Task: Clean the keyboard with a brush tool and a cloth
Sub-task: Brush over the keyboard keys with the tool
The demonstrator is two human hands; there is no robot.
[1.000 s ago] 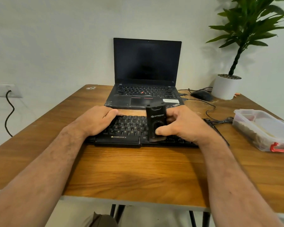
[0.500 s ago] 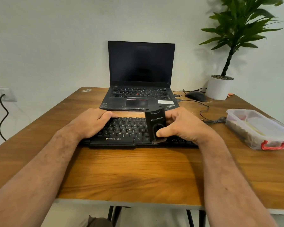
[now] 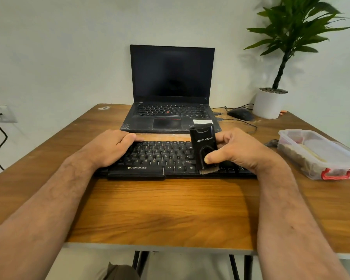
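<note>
The black keyboard (image 3: pixel 162 158) lies on the wooden table (image 3: pixel 166 209), just in front of an open laptop (image 3: pixel 171 91) whose screen is dark. The right hand (image 3: pixel 238 151) grips the black brush tool (image 3: pixel 204 147) upright, thumb on its front and fingers curled behind, bristles down on the keys near the keyboard's front edge. That hand hides the keyboard's right end. The left hand (image 3: pixel 111 148) rests over the left end, covering those keys; its fingers seem bent over the far edge. At right, a clear plastic box (image 3: pixel 319 154) with 1 red clasp showing is cut off by the frame; its contents are hard to make out. No cloth can be picked out.
</note>
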